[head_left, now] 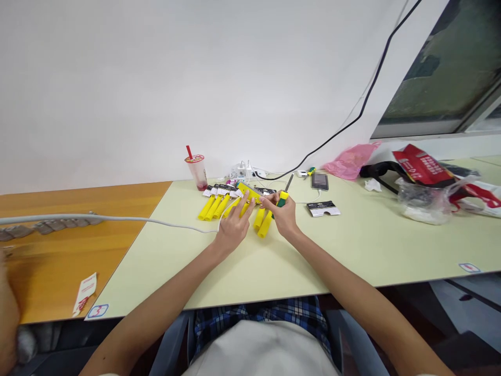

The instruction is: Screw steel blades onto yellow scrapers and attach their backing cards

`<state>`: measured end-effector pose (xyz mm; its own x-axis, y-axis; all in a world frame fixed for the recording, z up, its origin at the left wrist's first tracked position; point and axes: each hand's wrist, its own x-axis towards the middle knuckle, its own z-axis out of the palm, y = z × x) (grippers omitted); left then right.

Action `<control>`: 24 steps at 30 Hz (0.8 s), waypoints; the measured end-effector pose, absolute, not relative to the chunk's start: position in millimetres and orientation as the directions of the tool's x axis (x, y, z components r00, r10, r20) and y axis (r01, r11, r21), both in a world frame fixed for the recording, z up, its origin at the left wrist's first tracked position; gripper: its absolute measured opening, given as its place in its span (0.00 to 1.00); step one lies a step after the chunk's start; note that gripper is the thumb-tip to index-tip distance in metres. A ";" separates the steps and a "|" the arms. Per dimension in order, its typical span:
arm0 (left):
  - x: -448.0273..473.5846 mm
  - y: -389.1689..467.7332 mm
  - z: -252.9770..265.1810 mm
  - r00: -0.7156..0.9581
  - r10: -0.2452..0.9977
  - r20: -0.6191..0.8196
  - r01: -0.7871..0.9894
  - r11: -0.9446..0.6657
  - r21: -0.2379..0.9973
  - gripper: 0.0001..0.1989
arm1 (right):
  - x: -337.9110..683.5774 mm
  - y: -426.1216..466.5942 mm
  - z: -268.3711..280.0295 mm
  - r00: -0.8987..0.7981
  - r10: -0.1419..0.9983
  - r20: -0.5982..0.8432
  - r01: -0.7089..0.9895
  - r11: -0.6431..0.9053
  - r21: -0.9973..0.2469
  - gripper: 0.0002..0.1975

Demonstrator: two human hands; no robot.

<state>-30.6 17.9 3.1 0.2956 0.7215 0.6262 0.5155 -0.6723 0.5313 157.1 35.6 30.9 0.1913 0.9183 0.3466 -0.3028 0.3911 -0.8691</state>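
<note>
My left hand (234, 225) holds a flat yellow piece (250, 192) a little above the table, its fingers lying across the near side. My right hand (285, 215) grips a screwdriver (282, 198) with a green and yellow handle, its metal shaft tilted up and away. The right fingertips also reach the right end of the yellow piece. Several yellow tubes (213, 207) with black-and-white cards lie to the left of my hands. More yellow tubes (265, 224) lie between and under the hands. Exactly how the fingers meet the piece is partly hidden.
A cup with a red straw (197, 172) stands near the wall. Behind the hands are a power strip (240, 171) and cables. Rightward lie a black-and-white card (323, 208), a dark flat device (320, 181), a pink bag (350, 162) and plastic packaging (425, 201). A white cable (156, 222) crosses the left.
</note>
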 end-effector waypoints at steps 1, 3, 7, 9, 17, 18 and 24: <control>-30.9 18.3 3.7 0.291 0.726 0.624 0.513 -0.668 0.538 0.24 | 157.0 34.2 32.1 0.188 0.917 0.352 -0.302 0.395 -0.867 0.34; -32.4 19.6 5.2 0.284 0.731 0.620 0.514 -0.662 0.545 0.22 | 156.6 31.1 34.9 0.179 0.916 0.359 -0.302 0.398 -0.866 0.35; -36.3 22.9 8.1 0.253 0.727 0.638 0.500 -0.663 0.557 0.19 | 154.7 26.7 38.7 0.137 0.924 0.357 -0.320 0.382 -0.867 0.35; -37.3 23.9 9.1 0.200 0.724 0.660 0.448 -0.666 0.596 0.18 | 154.0 26.5 39.0 0.108 0.927 0.360 -0.337 0.375 -0.864 0.34; -35.0 27.4 23.3 -0.041 0.958 0.283 -0.259 -0.284 0.923 0.31 | 165.9 47.7 31.4 0.191 0.935 0.300 -0.364 0.351 -0.863 0.33; -35.6 27.6 26.7 -0.004 0.978 0.209 -0.357 -0.196 0.913 0.32 | 168.3 51.3 29.9 0.213 0.937 0.276 -0.363 0.338 -0.868 0.34; -42.4 23.7 37.9 0.246 0.969 -0.027 -0.622 0.179 0.762 0.29 | 176.7 62.7 22.5 0.262 0.938 0.227 -0.354 0.312 -0.882 0.33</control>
